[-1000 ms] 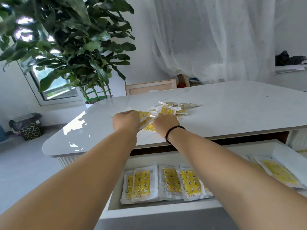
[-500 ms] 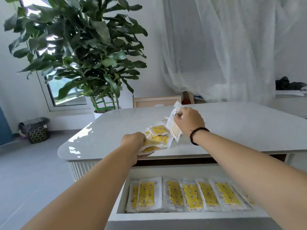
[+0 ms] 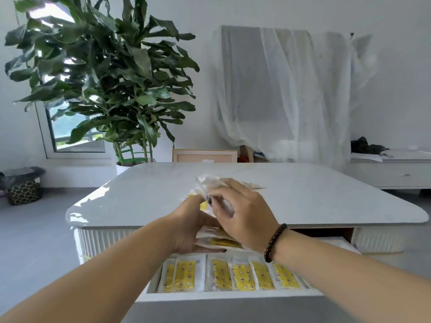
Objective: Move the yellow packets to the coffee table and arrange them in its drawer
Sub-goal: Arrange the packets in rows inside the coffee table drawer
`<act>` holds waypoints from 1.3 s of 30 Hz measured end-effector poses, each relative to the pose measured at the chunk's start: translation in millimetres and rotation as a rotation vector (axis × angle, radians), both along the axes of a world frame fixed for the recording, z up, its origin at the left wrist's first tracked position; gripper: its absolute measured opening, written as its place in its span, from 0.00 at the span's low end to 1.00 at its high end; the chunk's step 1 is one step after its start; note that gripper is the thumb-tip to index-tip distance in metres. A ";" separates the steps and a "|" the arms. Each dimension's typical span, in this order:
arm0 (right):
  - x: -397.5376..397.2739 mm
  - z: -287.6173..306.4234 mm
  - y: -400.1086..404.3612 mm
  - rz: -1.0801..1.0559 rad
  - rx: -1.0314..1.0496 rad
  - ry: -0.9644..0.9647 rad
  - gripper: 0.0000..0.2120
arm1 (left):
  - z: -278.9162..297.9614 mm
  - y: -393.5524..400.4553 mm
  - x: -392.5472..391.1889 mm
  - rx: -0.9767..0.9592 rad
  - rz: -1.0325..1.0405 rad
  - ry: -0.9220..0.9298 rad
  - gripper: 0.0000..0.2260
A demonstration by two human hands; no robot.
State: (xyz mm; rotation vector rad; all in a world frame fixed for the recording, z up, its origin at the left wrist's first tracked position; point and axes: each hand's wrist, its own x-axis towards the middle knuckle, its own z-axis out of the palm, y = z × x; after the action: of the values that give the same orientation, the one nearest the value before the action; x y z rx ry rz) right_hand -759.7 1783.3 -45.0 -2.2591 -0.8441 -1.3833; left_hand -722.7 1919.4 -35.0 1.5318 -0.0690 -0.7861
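Packets (image 3: 233, 273) in row in drawer (image 3: 228, 296) under tabletop (image 3: 303, 197).

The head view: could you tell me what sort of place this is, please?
Most likely a living room in a home. A low white coffee table with an open drawer stands in front, a large potted plant sits by a window, and a sheer white cloth drapes some furniture behind.

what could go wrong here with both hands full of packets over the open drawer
The left hand holds a loose stack of packets by its edge, so some could slide out and land crooked on the neat row in the drawer. The right hand pinches one crinkled packet lightly; it might slip onto the tabletop.
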 end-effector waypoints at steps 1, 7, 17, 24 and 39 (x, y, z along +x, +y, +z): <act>-7.5 -1.4 0.6 0.027 -0.045 -0.021 0.07 | 2.0 1.3 -6.8 -0.023 0.007 -0.035 0.27; -39.9 -3.9 0.7 0.215 -0.068 0.233 0.13 | 5.2 16.1 -31.7 -0.158 0.104 -0.117 0.22; -52.2 7.2 0.8 0.109 0.528 0.589 0.47 | 2.3 32.4 -48.1 -0.032 0.248 -0.215 0.09; -55.0 8.7 -4.1 -0.077 0.473 0.596 0.25 | -7.2 29.6 -48.6 -0.225 0.312 -0.285 0.17; -67.4 -6.0 20.3 -0.127 0.063 0.559 0.26 | -9.2 20.9 -49.5 -0.470 0.139 -0.277 0.33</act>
State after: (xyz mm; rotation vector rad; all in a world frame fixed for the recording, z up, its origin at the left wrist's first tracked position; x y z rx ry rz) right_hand -827.1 1803.6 -51.0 -2.4908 -0.4675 -0.7339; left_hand -772.2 1940.3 -44.2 1.1717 -0.3267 -0.4047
